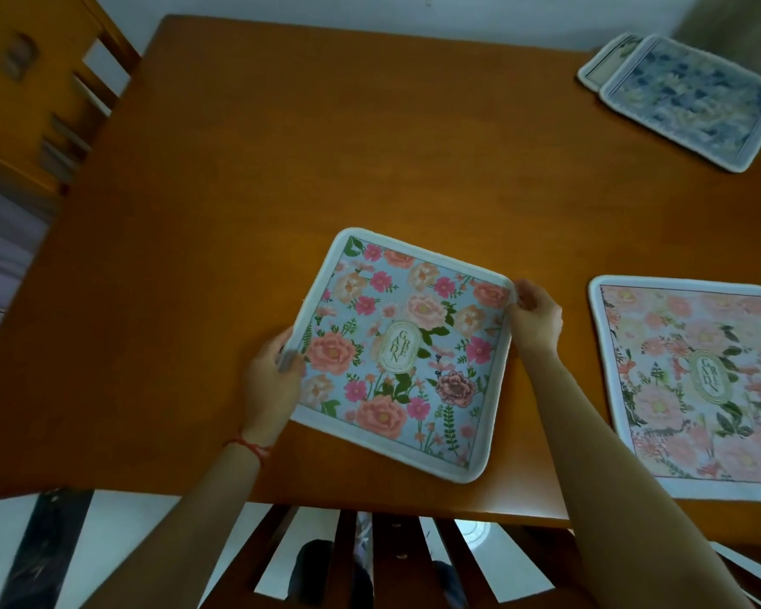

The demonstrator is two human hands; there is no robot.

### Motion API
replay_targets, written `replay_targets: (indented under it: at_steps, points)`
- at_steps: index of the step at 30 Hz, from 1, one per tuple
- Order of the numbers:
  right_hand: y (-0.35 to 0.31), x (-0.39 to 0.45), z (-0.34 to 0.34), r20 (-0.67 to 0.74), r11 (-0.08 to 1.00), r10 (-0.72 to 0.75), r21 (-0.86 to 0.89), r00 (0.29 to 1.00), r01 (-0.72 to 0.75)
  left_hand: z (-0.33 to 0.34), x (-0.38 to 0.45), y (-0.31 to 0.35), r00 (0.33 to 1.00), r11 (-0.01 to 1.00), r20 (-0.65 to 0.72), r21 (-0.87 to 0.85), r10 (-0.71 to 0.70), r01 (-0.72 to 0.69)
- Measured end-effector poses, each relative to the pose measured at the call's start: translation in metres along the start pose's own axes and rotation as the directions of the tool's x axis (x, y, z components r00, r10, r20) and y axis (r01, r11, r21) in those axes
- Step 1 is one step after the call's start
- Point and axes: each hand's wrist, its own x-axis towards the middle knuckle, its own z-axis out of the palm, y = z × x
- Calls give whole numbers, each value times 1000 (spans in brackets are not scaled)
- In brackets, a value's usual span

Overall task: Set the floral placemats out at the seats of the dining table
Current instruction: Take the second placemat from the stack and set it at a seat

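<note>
A placemat point(403, 353) lies on the dining table point(326, 147) near its front edge. A second placemat point(695, 384) is set to its right, and two overlapping placemats point(686, 98) lie at the far right corner.

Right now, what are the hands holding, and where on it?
Both hands grip the blue floral placemat lying on the table: the left hand on its left edge, the right hand at its far right corner.
</note>
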Motion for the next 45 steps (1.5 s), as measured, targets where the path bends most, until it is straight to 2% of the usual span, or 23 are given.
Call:
replay_targets:
  at_steps: [6,12,27,45]
  points:
    - [13,-28,-4,-67,1000,-9,24,998,10,-2,-7,1,999,1000,-32,-7,30,-30]
    - [31,-67,-3,-46,994,-15,105,999,19,-5,10,14,999,999,8,14,31,-31]
    - [29,-37,1,109,983,-109,162,988,91,-1,-22,-2,998,991,-27,-126,-48,44]
    - [43,-45,-6,90,970,-94,232,992,71,7,-31,4,999,990,-21,-137,-31,28]
